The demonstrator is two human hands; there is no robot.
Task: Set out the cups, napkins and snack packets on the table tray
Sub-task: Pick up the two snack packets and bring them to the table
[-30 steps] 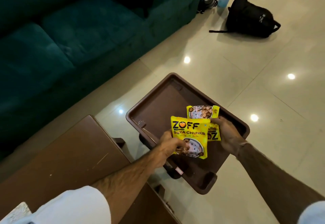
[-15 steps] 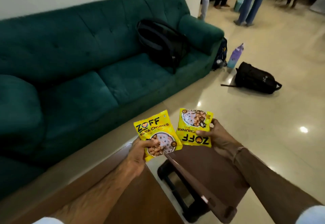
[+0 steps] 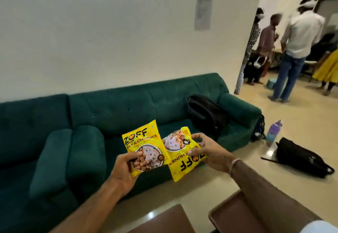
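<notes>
We've lifted both packets clear of the tray (image 3: 226, 212), now low at near right. Left hand (image 3: 122, 168) grip pinches the upright packet (image 3: 144, 148), right hand (image 3: 210, 154) grip clamps the upside-down packet (image 3: 182, 159); nothing's set down yet.

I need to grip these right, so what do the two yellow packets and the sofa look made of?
Left packet and right packet: likely glossy printed plastic film, judging by creases and sheen. Sofa: dark green, matte, velvet-like fabric with button tufting.
</notes>
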